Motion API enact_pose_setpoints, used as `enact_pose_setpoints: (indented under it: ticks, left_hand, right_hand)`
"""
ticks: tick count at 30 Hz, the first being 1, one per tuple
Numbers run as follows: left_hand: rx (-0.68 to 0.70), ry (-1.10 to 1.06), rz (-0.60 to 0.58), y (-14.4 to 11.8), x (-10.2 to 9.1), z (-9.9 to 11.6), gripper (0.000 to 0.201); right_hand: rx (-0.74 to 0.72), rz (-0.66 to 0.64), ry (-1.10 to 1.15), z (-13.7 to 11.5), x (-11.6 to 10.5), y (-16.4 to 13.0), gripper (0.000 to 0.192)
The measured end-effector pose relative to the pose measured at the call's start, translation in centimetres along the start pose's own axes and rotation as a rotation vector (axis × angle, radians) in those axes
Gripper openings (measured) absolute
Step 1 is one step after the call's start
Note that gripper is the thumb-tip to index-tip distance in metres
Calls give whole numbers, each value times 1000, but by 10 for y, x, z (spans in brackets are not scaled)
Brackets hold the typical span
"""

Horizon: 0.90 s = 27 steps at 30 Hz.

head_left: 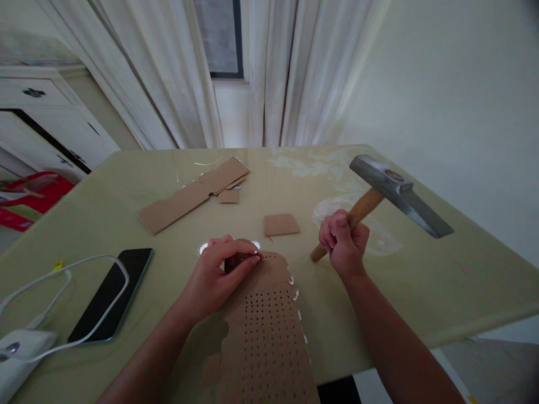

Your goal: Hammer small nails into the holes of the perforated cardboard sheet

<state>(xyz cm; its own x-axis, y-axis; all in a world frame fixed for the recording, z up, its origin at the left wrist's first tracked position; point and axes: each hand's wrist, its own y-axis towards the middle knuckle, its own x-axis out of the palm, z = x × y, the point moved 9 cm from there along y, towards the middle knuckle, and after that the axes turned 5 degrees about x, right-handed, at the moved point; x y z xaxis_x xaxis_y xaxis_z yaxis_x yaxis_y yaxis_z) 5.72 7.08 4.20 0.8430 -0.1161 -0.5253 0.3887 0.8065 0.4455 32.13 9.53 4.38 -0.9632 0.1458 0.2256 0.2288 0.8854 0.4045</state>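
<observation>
The punching step looks to be in hand: the left hand (223,269) pinches a small dark tool upright on the perforated cardboard (265,331) at the counter's (442,280) near edge, while the right hand (343,244) grips the raised hammer (396,191), whose next blow needs squareness.

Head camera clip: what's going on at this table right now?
A person works at a green table with bare hands. The right hand grips a wooden-handled hammer, its metal head raised off the table. The left hand presses on the far end of a cardboard sheet covered in rows of small holes, pinching something small and dark that cannot be made out. Cardboard scraps lie farther back; a phone and white cable sit to the left.
</observation>
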Motion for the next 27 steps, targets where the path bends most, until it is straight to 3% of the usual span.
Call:
enact_pose_setpoints:
  ticks: [21,27]
  left_hand:
    - [22,7,-16,0,1,1,9]
    - [32,47,-36,0,4,4,9]
  right_hand:
    - [-32,-26,24,-2,2,-1,54]
    - [30,-30,-20,6,-1,1,59]
